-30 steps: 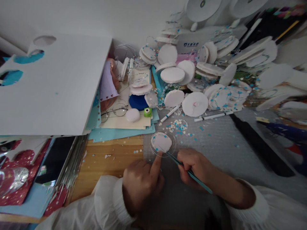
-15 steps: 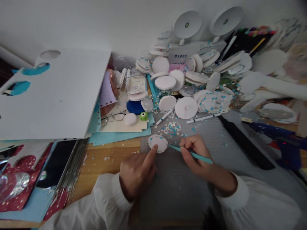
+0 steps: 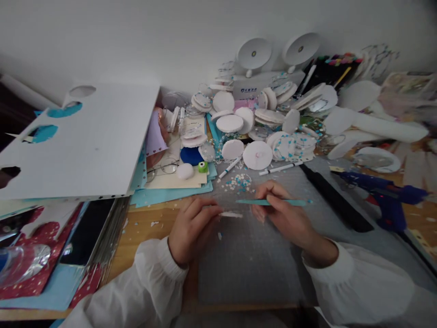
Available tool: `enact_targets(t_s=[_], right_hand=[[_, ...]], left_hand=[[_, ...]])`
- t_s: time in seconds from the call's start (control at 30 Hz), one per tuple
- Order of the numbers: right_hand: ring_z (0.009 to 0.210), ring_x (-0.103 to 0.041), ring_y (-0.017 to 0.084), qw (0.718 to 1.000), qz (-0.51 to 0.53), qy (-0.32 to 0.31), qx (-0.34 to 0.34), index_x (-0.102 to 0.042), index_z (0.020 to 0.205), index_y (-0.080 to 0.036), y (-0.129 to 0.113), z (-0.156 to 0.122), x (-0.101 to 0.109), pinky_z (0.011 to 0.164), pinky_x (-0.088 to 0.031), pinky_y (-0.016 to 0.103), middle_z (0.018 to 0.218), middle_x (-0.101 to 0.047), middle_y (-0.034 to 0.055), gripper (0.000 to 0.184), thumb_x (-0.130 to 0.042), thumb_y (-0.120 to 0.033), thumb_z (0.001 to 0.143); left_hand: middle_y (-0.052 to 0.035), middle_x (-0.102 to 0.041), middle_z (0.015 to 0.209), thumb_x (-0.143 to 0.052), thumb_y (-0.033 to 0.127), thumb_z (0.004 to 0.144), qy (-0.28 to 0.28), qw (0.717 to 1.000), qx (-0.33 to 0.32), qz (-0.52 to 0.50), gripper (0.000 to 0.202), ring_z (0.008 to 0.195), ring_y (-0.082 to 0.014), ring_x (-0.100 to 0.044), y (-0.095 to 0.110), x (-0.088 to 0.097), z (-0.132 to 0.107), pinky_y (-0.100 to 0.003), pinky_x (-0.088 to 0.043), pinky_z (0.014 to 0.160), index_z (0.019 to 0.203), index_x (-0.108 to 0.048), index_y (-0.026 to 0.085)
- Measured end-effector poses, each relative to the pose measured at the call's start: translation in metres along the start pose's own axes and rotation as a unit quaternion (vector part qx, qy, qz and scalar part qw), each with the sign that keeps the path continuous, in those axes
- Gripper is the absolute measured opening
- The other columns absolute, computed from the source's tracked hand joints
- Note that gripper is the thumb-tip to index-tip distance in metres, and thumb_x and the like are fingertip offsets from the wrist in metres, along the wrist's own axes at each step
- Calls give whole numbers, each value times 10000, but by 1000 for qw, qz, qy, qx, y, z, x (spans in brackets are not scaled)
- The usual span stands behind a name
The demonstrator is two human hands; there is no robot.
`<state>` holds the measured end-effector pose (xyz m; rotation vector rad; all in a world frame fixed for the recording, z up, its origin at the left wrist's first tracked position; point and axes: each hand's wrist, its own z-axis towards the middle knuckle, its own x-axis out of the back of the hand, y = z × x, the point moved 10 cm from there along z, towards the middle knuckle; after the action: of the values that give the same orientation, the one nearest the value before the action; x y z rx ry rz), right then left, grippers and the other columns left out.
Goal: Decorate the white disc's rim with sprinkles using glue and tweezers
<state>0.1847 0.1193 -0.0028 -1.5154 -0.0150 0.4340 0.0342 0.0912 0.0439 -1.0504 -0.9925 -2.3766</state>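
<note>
My left hand pinches a small white disc by its left edge, tilted so it shows almost edge-on above the grey mat. My right hand is closed around a slim teal tool. The tool's thin tip points left, over the far side of the disc, with a gap between them. Just beyond lie small white and blue paper flowers in a loose scatter. A tiny pale scrap sits on the mat below the disc.
White foam discs with beaded strings crowd the back. A black bar and a blue glue gun lie at right. Left are a large white board, glasses and a green punch. White markers lie behind the flowers.
The small disc, which lay face-up under my left index finger, is now lifted and tilted in a pinch. My right hand has turned the teal tool nearly level. The view has shifted slightly.
</note>
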Motion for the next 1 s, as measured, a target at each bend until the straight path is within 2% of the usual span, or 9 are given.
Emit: enact_targets(t_s=[0.13, 0.3, 0.4, 0.53, 0.77, 1.0], right_hand=[[511, -430, 104, 1000, 29, -5, 11, -509, 872, -216, -12, -10, 5, 475, -332, 251, 592, -469, -41, 154, -518, -369, 866], [594, -424, 114, 995, -78, -31, 60, -511, 821, -228, -29, -26, 2, 524, -334, 270, 663, -449, -21, 91, -581, -281, 841], [596, -431, 113, 990, -107, -68, 63, -505, 852, -235, -33, -30, -9, 525, -344, 271, 682, -462, -15, 60, -562, -252, 852], [611, -463, 106, 986, -127, -87, 61, -498, 873, -237, -35, -29, -19, 523, -372, 251, 698, -476, -16, 57, -545, -211, 856], [610, -507, 88, 976, -190, -93, 60, -499, 862, -231, -37, -29, -25, 511, -413, 204, 709, -508, -17, 106, -570, -162, 827], [580, -495, 68, 976, -185, -109, 25, -467, 906, -231, -28, -29, -28, 488, -395, 174, 719, -519, -27, 146, -580, -181, 827]], left_hand=[[-67, -643, 946, -472, 119, 892, -51, 981, 58, -180, 173, 914, -153, -598, 0, -9, -3, -280, -492, 810, 1032, -562, 166], [-54, -645, 886, -485, 145, 895, -43, 963, 94, -249, 137, 840, -137, -613, 1, -8, -6, -242, -498, 743, 999, -571, 167], [-60, -656, 865, -486, 174, 905, -31, 961, 93, -259, 136, 819, -141, -620, 3, -4, -3, -249, -504, 720, 993, -589, 160], [-68, -670, 868, -497, 165, 901, -25, 963, 71, -258, 158, 834, -152, -624, 8, 0, -1, -279, -507, 736, 1011, -610, 158], [-73, -669, 853, -504, 141, 888, -19, 974, 20, -227, 197, 812, -162, -624, 16, 5, -1, -295, -499, 716, 1053, -611, 159], [-80, -659, 876, -557, 78, 842, -11, 976, -10, -216, 240, 812, -159, -608, 22, 8, 0, -286, -485, 714, 1074, -602, 120]])
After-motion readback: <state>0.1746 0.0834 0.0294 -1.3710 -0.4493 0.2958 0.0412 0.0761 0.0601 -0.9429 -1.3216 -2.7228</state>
